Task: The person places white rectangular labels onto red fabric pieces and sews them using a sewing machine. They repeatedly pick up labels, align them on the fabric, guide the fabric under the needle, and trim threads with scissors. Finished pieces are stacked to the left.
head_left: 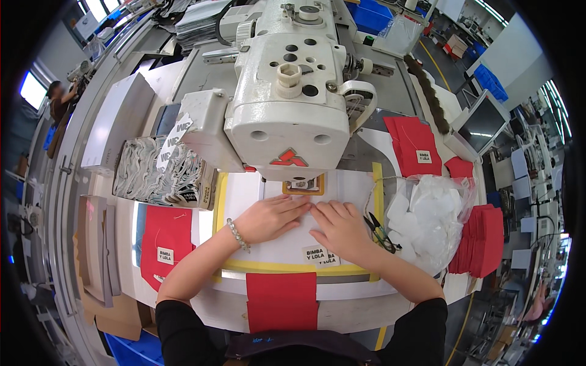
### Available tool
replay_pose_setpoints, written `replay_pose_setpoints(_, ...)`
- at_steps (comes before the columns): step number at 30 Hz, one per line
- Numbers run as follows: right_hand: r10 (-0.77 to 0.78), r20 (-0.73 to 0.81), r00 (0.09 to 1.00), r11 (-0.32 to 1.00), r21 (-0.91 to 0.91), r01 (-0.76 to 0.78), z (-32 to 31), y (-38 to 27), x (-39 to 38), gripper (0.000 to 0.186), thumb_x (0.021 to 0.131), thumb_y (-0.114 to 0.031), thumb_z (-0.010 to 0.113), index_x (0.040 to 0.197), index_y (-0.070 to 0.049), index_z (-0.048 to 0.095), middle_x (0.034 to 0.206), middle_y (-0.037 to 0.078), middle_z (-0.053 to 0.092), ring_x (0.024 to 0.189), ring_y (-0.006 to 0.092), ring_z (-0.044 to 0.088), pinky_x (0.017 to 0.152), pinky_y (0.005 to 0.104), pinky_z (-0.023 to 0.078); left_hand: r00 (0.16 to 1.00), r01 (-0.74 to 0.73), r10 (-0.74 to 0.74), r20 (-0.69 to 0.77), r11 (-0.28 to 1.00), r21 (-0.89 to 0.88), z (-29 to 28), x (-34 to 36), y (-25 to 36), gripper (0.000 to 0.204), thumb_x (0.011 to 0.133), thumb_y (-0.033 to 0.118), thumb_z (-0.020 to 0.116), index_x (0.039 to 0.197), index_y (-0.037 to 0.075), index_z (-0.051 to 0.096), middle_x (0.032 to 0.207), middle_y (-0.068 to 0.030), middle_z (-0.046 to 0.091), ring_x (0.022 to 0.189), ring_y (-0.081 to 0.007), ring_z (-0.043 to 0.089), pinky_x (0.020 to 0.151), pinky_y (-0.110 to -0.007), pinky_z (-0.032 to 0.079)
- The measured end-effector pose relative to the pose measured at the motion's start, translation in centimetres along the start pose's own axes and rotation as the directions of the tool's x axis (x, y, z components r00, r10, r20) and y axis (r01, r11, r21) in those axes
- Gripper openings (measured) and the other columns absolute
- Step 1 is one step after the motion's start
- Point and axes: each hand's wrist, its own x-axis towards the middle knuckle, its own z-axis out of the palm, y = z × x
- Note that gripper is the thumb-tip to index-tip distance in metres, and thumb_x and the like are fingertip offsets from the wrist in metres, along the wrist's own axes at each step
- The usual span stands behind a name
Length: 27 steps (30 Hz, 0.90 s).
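Note:
My left hand (271, 216), with a beaded bracelet at the wrist, lies flat on the white work plate (268, 251). Beside it rests my right hand (342, 229), its fingertips almost meeting those of the left. Both hands have their fingers stretched out; anything under them is hidden. Just beyond the fingertips is the sewing machine's yellow-brown clamp frame (285, 188), below the white machine head (284, 140). Two overlapping cream labels (314, 254) with dark print lie by my right wrist. Dark-handled scissors (383, 236) lie right of that hand.
A box of folded labels (160, 177) stands at left, above a red fabric piece (163, 235) bearing a label. Another red piece (282, 299) lies at the front edge. At right are a plastic bag of white pieces (427, 216) and stacked red fabric (482, 241).

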Motion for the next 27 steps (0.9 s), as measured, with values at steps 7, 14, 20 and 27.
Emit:
replay_pose_setpoints(7,0.068,0.059,0.996,0.995,0.072,-0.072,0.0,-0.9,0.1,0.058,0.079,-0.032,0.071,0.121,0.004,0.055,0.128,0.014,0.052,0.12,0.0277,0.049,0.093,0.0381,0.041,0.999,0.007,-0.005,0.035,0.998,-0.061,-0.8,-0.6,0.7,0.053,0.088,0.023,0.065,0.135,0.004,0.052,0.141,-0.0119,0.05,0.123,-0.0275,0.054,0.106,-0.042,0.043)
replay_pose_setpoints(14,0.078,0.021,0.997,0.995,0.054,-0.079,0.4,-1.0,0.8,0.063,0.078,-0.033,0.072,0.125,0.004,0.052,0.126,0.013,0.052,0.116,0.0261,0.049,0.093,0.037,0.041,0.99,0.084,-0.085,0.11,0.996,0.015,-1.0,-1.5,0.8,0.071,0.088,0.037,0.063,0.145,0.003,0.038,0.145,-0.0183,0.043,0.132,-0.0322,0.044,0.113,-0.046,0.033)
replay_pose_setpoints(20,0.097,0.034,0.995,0.995,-0.033,-0.096,0.5,-1.4,0.8,0.066,0.081,-0.039,0.069,0.129,0.003,0.051,0.129,0.012,0.052,0.117,0.0252,0.049,0.091,0.0382,0.04,0.983,0.123,-0.135,0.121,0.987,0.099,-0.9,-1.4,0.8,0.077,0.089,0.047,0.06,0.146,0.003,0.036,0.143,-0.019,0.043,0.133,-0.0336,0.042,0.114,-0.047,0.029)
replay_pose_setpoints(27,0.12,0.03,0.992,0.99,-0.083,-0.118,0.6,-1.5,0.3,0.068,0.083,-0.043,0.067,0.133,0.001,0.051,0.133,0.01,0.052,0.118,0.0238,0.048,0.092,0.039,0.038,0.98,0.134,-0.152,0.131,0.981,0.138,-0.3,-1.4,0.5,0.083,0.087,0.054,0.059,0.145,-0.001,0.036,0.146,-0.0197,0.04,0.135,-0.0336,0.04,0.115,-0.047,0.028)
